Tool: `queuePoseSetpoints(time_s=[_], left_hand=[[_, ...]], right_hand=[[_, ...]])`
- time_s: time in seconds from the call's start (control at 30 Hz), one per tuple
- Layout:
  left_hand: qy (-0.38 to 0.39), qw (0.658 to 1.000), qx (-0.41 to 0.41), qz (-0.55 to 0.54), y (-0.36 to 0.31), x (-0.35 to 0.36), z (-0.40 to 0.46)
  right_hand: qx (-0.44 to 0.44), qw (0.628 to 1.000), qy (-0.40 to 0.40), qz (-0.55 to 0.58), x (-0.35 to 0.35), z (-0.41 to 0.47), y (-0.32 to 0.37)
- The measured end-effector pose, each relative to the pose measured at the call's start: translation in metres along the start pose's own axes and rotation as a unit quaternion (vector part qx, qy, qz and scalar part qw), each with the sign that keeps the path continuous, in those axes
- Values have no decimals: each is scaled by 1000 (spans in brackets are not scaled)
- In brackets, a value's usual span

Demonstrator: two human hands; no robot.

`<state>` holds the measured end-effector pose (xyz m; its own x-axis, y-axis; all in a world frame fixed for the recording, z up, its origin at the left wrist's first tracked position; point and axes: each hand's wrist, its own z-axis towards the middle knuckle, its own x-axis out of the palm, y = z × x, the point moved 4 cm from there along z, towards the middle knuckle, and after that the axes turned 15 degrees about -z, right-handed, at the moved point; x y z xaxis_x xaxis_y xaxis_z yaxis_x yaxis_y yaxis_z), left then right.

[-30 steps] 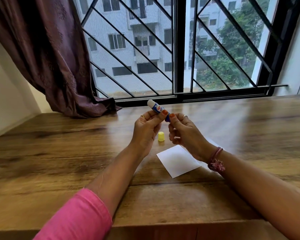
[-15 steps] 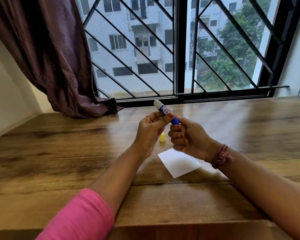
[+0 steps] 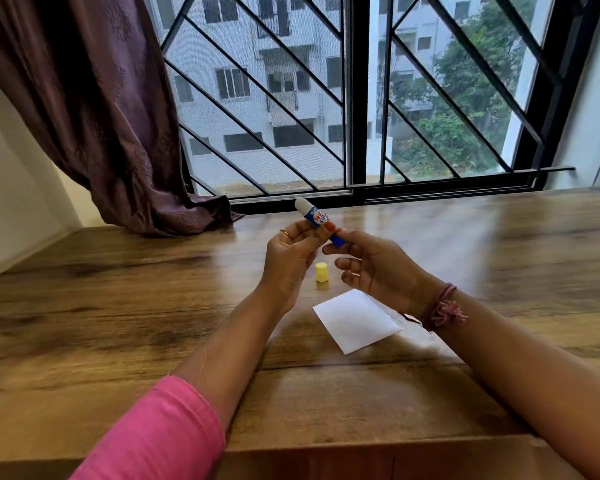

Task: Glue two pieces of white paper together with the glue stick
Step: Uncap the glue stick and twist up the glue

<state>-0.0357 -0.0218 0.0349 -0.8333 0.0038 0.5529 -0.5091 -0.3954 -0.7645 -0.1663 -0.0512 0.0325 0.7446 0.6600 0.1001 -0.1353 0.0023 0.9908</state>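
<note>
Pink sleeve (image 3: 160, 434): nearest cam, lower L, covers L forearm up to approx the elbow; bare arm beyond it.
R wrist: red-maroon thread band (image 3: 442, 308) w/ frayed tassel.
Table (image 3: 101, 306): wood-grain top, glossy, runs to the window sill.
White paper (image 3: 355, 322): flat on table, below R hand, corner pointing twd cam. Looks like one sheet; a 2nd edge may show under the R wrist, can't tell.
Yellow cap (image 3: 321, 271): off the stick, standing on table betw. the hands, just beyond the paper, not touching it.
L hand (image 3: 290, 258): raised above table, thumb + fingers closed on glue stick mid-body; ring on one finger.
R hand (image 3: 378, 268): raised, thumb + index pinching blue base end of stick; other fingers loosely curled, apart from it.
Glue stick (image 3: 317, 220): held in air by both hands, above the cap, tilted, white tip up-left twd window, blue end down-right. Label blue/red/white, text partly hidden.
Curtain (image 3: 94, 109): dark purple, far L, hem bunched on table's back edge.
Window (image 3: 357, 98): black frame w/ diagonal bars; grey building and trees outside.
</note>
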Motion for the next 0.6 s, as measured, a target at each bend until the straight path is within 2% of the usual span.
queuePoseSetpoints(time_s=[0.33,0.6], left_hand=[[7,1000,-9,-13,0,-3,3],[11,1000,-25,2,-1,-4,3]], right_hand=[[-17,999,16,-47,4,-4,0],[-21,998,61,17,4,-2,-2]])
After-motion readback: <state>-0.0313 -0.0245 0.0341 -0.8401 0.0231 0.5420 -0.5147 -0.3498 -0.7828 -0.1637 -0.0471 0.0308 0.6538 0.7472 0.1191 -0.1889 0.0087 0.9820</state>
